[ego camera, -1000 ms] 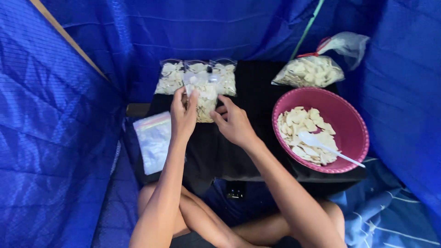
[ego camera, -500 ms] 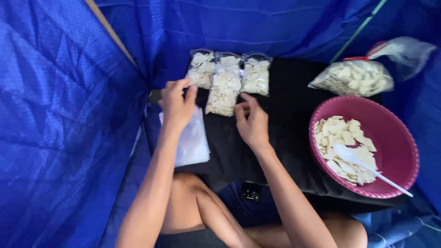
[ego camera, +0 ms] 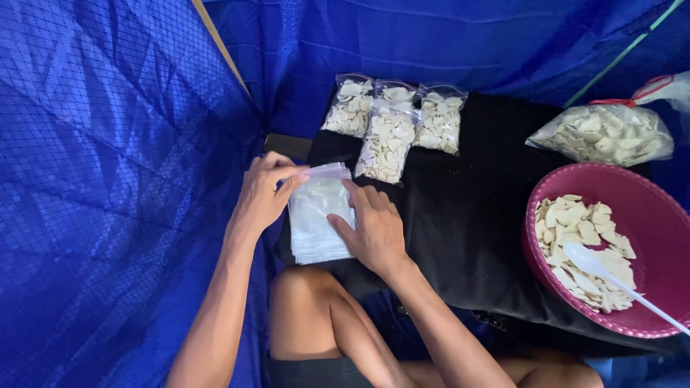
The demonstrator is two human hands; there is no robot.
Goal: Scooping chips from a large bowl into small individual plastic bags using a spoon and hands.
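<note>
A stack of empty clear zip bags lies at the left edge of a black cloth-covered surface. My left hand pinches the top edge of the uppermost bag. My right hand rests flat on the stack's right side, fingers spread. Just beyond the stack lie several small filled bags of pale chips, one overlapping the others.
A pink bowl at the right holds pale chips and a white spoon. Behind it sits a large clear bag of chips. Blue tarp closes in on the left and back. My bare knee is below the surface.
Both hands have come back from the filled bags to the stack of empty bags. The left hand now pinches the top bag's edge. The view has shifted left.
</note>
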